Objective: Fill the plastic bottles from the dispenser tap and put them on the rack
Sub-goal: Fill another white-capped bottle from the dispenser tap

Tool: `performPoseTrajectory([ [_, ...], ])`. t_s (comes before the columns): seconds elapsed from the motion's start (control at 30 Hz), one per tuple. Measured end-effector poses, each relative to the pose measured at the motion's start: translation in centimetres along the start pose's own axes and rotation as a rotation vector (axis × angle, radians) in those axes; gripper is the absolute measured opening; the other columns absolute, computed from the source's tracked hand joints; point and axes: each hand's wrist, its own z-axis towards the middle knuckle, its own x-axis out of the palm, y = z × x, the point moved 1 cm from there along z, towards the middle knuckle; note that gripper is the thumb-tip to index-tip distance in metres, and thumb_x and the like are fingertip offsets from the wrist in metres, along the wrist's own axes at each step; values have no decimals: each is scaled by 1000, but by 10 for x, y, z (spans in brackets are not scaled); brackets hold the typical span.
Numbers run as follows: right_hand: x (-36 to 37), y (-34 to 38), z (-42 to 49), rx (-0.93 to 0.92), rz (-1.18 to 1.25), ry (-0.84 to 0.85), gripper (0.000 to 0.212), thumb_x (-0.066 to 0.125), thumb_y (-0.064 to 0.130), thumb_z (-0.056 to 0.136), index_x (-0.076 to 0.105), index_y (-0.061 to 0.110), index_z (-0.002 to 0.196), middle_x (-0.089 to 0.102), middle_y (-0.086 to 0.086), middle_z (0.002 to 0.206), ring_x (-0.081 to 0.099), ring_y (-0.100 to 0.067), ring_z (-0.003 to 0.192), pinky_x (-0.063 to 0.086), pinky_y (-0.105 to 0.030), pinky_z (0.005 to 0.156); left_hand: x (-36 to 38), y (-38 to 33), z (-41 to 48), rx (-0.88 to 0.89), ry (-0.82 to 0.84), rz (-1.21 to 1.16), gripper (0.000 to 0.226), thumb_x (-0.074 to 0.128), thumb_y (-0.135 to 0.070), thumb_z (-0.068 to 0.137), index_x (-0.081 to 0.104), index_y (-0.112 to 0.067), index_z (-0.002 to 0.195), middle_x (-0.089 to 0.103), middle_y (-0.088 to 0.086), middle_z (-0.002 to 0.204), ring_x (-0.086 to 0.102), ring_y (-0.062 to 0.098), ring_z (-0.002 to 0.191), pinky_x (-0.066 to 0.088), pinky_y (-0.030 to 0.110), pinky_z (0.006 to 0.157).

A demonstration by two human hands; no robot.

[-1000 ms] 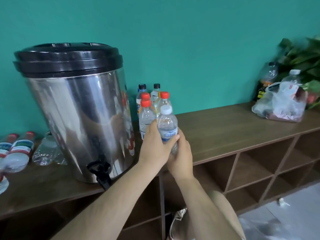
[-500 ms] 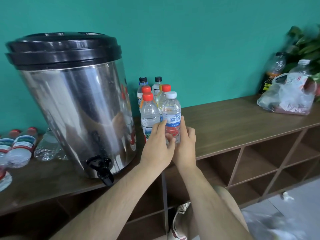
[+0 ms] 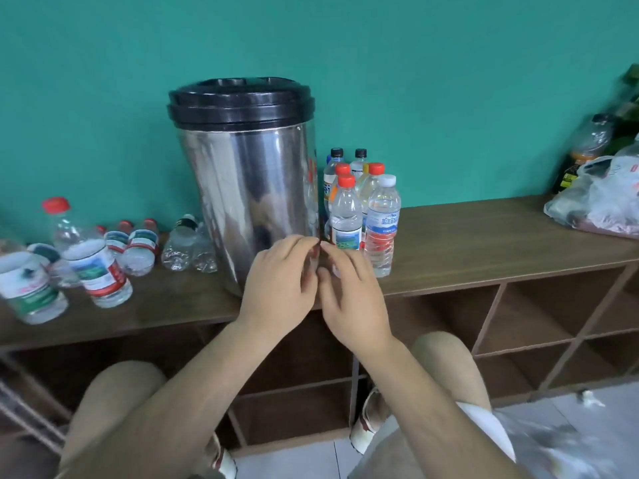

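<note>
The white-capped bottle (image 3: pixel 383 223) is seen standing atop the wooden rack (image 3: pixel 484 243), near the steel dispenser (image 3: pixel 249 188); the left hand (image 3: pixel 280 281) and right hand (image 3: pixel 349 295) are held before it, fingers loosely curled, nothing gripped.

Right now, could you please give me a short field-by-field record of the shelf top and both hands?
dispenser: steel dispenser, black lid, upright on the wooden shelf top
tap: hidden behind the hands
filled group: capped bottles standing right of the dispenser; white-capped bottle at front right
left of dispenser: lying bottles and a few upright ones
left hand: fingers loosely curled, nothing visible in it
right hand: likewise, close beside the left
far right: plastic bag
</note>
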Motion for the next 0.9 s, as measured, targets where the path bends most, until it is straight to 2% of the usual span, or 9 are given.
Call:
performPoseTrajectory([
  [0.1,20,49,3,-23,47,116,44,55,12,98,54,12,142,59,-3,130,53,-21,121,45,-33,107,-38,27,-23,-89,-76,54,36,67,-16,92,67,-17,128,67,-3,127,61,17,120,42,36,106],
  [0.17,36,80,5,-52,63,188,45,56,12,98,53,12,143,58,-2,134,50,-18,124,41,-27,110,-62,49,-37,-151,-110,94,37,69,-18,93,66,-18,129,66,-2,130,58,17,125,37,34,112],
  [0.37,98,140,13,-133,165,324,50,58,6,95,51,7,145,57,-8,135,49,-22,125,33,-22,112,-105,118,-68,-302,-145,165,42,71,-21,90,65,-13,131,67,5,133,61,27,125,47,47,108],
  [0.47,141,147,20,-54,154,404,56,59,0,91,50,3,146,57,-15,138,49,-29,129,26,-24,115,-105,153,-72,-370,-90,147,44,69,-22,90,64,-14,133,66,5,134,61,28,125,48,46,107],
  [0.6,205,140,35,101,-5,593,70,62,12,92,35,6,157,44,-18,150,38,-37,139,21,-35,119,-89,198,-56,-460,27,128,50,64,-27,97,54,-21,146,58,2,147,54,25,135,41,41,115],
  [0.7,248,129,51,117,-181,699,83,61,23,92,19,6,162,30,-20,159,26,-40,146,15,-43,126,-73,225,-42,-472,98,115,51,58,-22,100,50,-23,150,54,1,152,50,24,138,39,41,118],
  [0.9,298,113,65,196,-371,832,83,52,32,102,2,10,165,3,-26,169,-1,-45,158,7,-49,128,-55,263,-35,-506,200,106,57,54,-14,101,41,-23,156,46,2,158,40,25,147,32,42,122],
])
